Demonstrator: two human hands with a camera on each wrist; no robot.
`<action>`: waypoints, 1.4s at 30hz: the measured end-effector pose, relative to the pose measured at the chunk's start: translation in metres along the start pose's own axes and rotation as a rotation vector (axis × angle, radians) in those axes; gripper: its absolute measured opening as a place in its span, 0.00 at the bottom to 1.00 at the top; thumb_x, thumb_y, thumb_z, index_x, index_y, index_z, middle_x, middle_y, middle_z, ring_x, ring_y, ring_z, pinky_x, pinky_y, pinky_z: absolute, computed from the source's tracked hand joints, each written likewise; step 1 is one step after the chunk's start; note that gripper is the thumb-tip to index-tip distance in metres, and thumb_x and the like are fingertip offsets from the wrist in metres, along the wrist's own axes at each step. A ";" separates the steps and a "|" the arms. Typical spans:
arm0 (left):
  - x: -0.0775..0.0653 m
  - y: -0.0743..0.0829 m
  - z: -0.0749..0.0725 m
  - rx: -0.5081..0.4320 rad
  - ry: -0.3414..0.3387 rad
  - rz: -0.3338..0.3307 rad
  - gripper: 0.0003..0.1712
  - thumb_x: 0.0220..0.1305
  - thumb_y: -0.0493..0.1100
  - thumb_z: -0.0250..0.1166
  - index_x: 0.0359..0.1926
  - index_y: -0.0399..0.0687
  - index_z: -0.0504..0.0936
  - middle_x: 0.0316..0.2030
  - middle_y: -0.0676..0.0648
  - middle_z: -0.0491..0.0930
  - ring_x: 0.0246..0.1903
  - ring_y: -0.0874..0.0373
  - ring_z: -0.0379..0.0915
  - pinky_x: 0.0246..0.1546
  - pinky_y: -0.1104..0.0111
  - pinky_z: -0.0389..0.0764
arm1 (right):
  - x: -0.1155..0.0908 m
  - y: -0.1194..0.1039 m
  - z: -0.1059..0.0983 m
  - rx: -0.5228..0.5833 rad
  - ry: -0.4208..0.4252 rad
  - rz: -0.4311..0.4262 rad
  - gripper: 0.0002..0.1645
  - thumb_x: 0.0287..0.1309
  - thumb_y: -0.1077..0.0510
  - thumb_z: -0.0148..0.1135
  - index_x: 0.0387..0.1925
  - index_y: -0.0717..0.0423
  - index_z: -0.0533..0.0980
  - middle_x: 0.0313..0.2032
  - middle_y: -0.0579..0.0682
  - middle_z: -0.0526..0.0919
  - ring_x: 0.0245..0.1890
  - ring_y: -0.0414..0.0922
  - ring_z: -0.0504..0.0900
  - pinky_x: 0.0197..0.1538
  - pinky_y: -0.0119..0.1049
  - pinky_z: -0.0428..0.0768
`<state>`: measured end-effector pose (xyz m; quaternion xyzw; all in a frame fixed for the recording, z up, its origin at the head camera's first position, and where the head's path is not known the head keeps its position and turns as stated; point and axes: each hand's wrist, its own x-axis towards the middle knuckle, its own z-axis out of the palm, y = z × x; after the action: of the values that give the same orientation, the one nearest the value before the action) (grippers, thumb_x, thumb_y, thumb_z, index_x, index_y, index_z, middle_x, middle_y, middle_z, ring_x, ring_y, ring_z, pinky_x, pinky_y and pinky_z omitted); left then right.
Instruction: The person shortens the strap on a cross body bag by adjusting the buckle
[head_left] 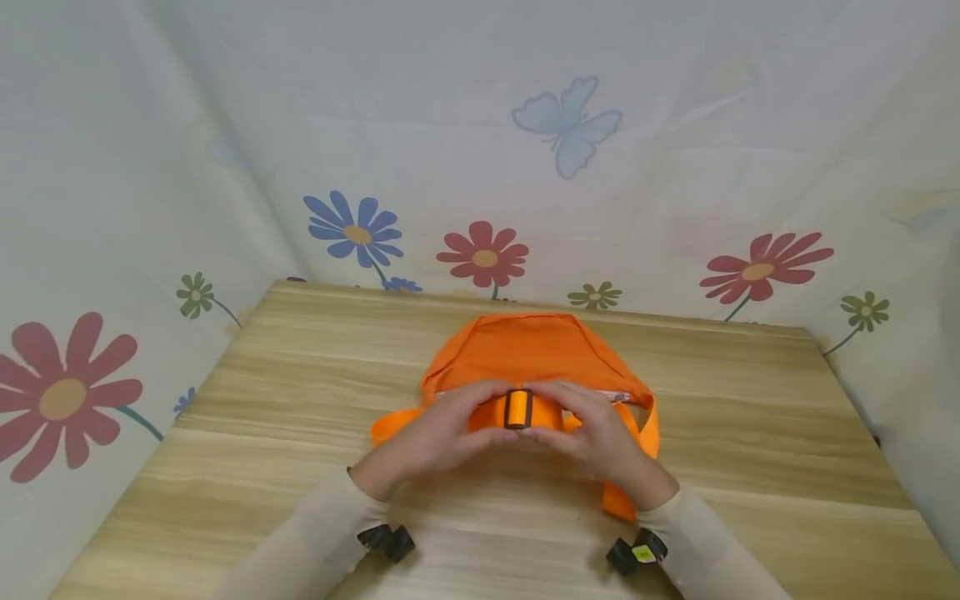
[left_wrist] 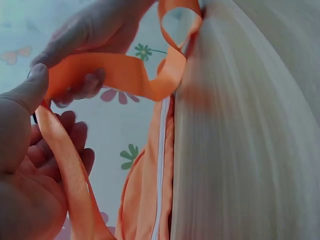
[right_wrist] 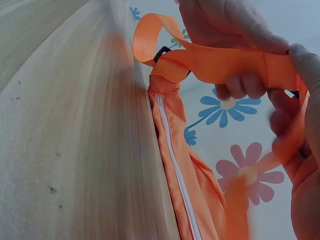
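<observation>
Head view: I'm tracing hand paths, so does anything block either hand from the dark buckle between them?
Nothing visible does: the left hand and right hand flank the dark buckle, pinching the orange strap.

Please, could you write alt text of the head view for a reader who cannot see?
A person's left hand and right hand hold an orange fabric strap beside its dark rectangular buckle. Behind them, an orange fabric bag lies on a wood-grained table, before a white flower-printed backdrop.
</observation>
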<state>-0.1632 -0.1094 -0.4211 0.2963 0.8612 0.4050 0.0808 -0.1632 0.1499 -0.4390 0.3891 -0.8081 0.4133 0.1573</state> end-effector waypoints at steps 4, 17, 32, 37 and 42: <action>0.002 0.002 0.000 -0.026 0.018 -0.005 0.28 0.70 0.54 0.74 0.67 0.56 0.78 0.59 0.58 0.83 0.58 0.58 0.77 0.69 0.53 0.79 | 0.000 0.000 -0.002 -0.003 -0.014 0.035 0.33 0.58 0.59 0.82 0.64 0.56 0.81 0.56 0.52 0.89 0.53 0.49 0.88 0.58 0.34 0.87; -0.004 -0.005 0.003 0.003 0.047 0.025 0.27 0.74 0.55 0.71 0.66 0.53 0.75 0.56 0.54 0.82 0.55 0.59 0.76 0.68 0.53 0.80 | -0.006 0.005 -0.008 -0.024 -0.116 0.086 0.29 0.64 0.55 0.79 0.65 0.48 0.81 0.56 0.42 0.87 0.54 0.41 0.84 0.60 0.37 0.85; -0.001 -0.003 0.003 -0.033 0.089 0.060 0.30 0.70 0.55 0.75 0.66 0.56 0.73 0.58 0.54 0.82 0.55 0.58 0.77 0.63 0.55 0.83 | -0.006 0.007 -0.014 0.002 -0.092 0.061 0.24 0.61 0.59 0.80 0.58 0.48 0.83 0.50 0.43 0.88 0.43 0.37 0.81 0.45 0.31 0.84; -0.002 -0.003 0.003 -0.082 0.080 0.041 0.30 0.72 0.56 0.73 0.67 0.60 0.71 0.57 0.55 0.81 0.51 0.59 0.78 0.57 0.63 0.85 | -0.006 0.005 -0.012 0.003 -0.067 0.066 0.25 0.60 0.60 0.81 0.58 0.49 0.83 0.50 0.46 0.88 0.42 0.39 0.82 0.44 0.31 0.83; -0.004 -0.004 0.005 -0.147 0.063 0.042 0.29 0.73 0.55 0.72 0.67 0.61 0.68 0.55 0.54 0.80 0.48 0.56 0.79 0.51 0.67 0.86 | -0.004 0.003 -0.009 0.025 -0.051 0.069 0.25 0.60 0.61 0.80 0.58 0.50 0.83 0.51 0.47 0.88 0.42 0.39 0.82 0.43 0.31 0.83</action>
<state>-0.1602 -0.1104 -0.4276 0.2948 0.8248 0.4779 0.0664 -0.1628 0.1599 -0.4378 0.3735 -0.8195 0.4185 0.1173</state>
